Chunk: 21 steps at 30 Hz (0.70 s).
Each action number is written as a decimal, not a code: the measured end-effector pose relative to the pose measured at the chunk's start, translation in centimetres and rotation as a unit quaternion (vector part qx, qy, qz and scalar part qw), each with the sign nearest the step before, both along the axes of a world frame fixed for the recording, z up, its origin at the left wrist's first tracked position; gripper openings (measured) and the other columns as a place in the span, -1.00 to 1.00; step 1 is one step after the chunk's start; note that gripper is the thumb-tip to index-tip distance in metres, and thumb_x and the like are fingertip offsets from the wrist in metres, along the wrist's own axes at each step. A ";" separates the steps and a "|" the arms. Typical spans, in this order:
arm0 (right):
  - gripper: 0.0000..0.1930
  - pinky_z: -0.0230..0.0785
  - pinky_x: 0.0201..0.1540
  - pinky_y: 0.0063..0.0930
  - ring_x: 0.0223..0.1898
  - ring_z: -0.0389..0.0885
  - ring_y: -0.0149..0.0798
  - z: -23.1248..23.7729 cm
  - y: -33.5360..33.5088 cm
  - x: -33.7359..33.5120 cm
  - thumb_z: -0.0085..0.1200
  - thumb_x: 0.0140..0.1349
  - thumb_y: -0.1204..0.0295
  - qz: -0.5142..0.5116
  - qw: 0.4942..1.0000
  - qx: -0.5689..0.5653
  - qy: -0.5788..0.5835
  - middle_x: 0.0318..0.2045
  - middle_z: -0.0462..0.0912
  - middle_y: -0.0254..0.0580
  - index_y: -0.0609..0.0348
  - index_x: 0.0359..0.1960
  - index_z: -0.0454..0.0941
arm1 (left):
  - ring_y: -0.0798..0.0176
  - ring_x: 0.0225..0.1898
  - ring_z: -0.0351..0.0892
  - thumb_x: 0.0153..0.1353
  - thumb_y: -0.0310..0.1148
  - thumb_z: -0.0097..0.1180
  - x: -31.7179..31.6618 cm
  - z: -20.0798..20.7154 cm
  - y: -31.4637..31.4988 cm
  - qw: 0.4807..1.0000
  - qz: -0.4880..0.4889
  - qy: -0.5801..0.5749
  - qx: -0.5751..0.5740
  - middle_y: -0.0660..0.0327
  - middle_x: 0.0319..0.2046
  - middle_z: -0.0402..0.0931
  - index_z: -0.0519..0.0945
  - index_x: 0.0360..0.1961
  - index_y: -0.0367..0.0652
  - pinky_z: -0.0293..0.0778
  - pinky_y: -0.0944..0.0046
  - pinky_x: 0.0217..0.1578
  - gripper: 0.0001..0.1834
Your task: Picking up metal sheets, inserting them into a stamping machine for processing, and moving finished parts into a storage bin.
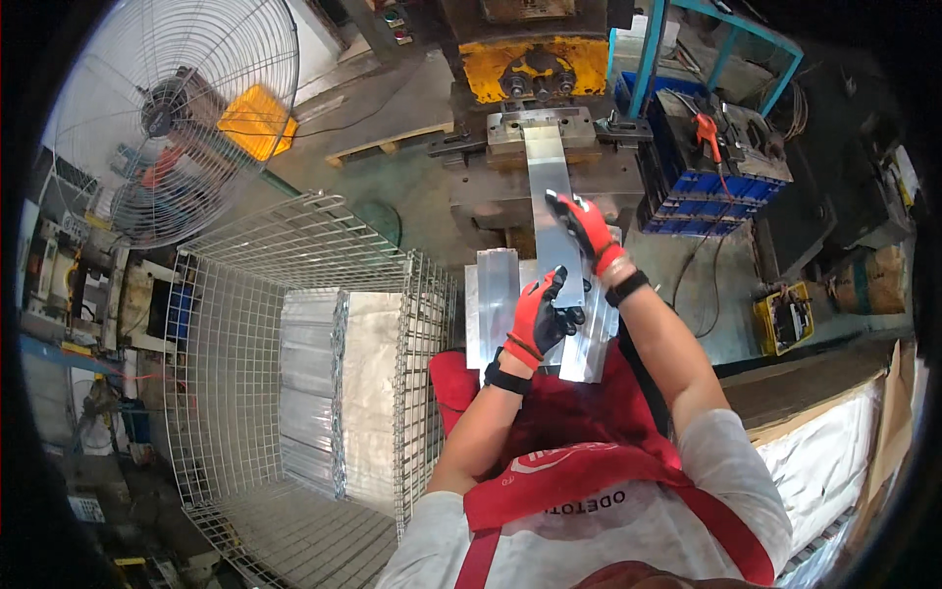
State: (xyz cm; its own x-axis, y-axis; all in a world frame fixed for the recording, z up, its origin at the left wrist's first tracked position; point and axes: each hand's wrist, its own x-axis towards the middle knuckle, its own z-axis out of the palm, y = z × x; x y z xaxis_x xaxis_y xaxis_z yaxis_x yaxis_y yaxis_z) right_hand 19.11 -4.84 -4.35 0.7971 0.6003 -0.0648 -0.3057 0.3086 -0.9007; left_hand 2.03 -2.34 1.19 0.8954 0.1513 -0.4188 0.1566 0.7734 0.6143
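Note:
A long flat aluminium strip (549,187) reaches from my lap up into the die of a yellow press machine (535,93). My right hand (587,226), in a red and black glove, grips the strip's right edge about halfway along. My left hand (540,316), gloved the same way, holds the strip's near end. Under both hands lies a pile of similar aluminium profiles (496,304) resting across my knees, over a red apron (579,432).
A wire mesh cage (294,324) at my left holds stacked aluminium profiles (343,393). A large standing fan (167,118) is at the far left. Blue crates with tools (706,187) stand right of the press, and a yellow box (783,316) sits on the floor.

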 end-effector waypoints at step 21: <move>-0.74 0.26 -0.25 -0.61 -0.35 0.42 -0.52 -0.2 -1.1 -1.2 -0.02 0.11 0.33 -0.012 0.993 -0.101 -0.055 -0.39 0.53 -0.41 0.29 -0.27 0.51 | 0.26 -0.69 0.48 0.09 -0.16 0.03 0.2 -1.7 0.4 0.999 -0.004 -0.037 -0.036 0.26 -0.55 0.41 0.43 -0.29 -0.09 0.35 0.39 -0.77 -0.74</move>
